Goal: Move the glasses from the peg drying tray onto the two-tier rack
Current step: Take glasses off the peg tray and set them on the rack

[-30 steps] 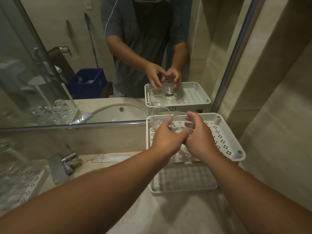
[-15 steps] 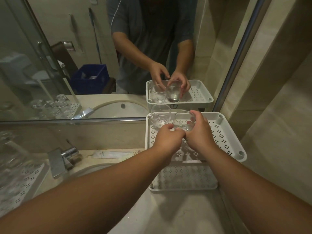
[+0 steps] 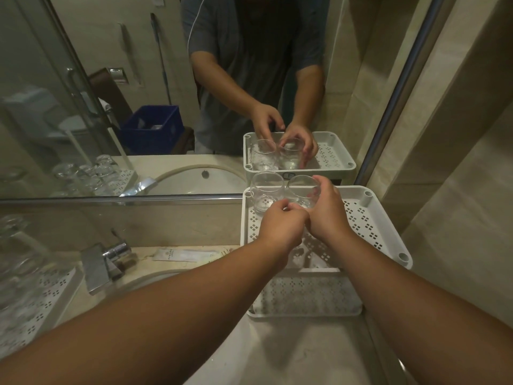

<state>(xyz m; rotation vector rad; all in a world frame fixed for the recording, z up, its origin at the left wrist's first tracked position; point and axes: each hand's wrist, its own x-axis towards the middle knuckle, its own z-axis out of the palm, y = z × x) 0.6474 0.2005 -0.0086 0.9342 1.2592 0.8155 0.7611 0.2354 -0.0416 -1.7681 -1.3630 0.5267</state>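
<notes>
Two clear round drinking glasses are at the back left corner of the upper tier of the white perforated plastic two-tier rack (image 3: 369,226), close to the mirror (image 3: 83,93). One glass, the left glass (image 3: 265,194), stands alone on the tier, just beside the other one. The second glass, the right glass (image 3: 302,191), is held by the right hand (image 3: 327,215), whose fingers curl round its far side; it seems to be very near the tier or already on it, but I cannot tell if its base touches. The left hand (image 3: 283,226) is in front of both glasses with its fingers bent, and I cannot tell if it pinches the glass or only guides it. I judge that the glasses are put side by side in the corner to keep room for more. Many glasses wait on the white peg drying tray (image 3: 30,309) at the far left, beyond the chrome faucet (image 3: 107,259), so most of the task is not yet done.
</notes>
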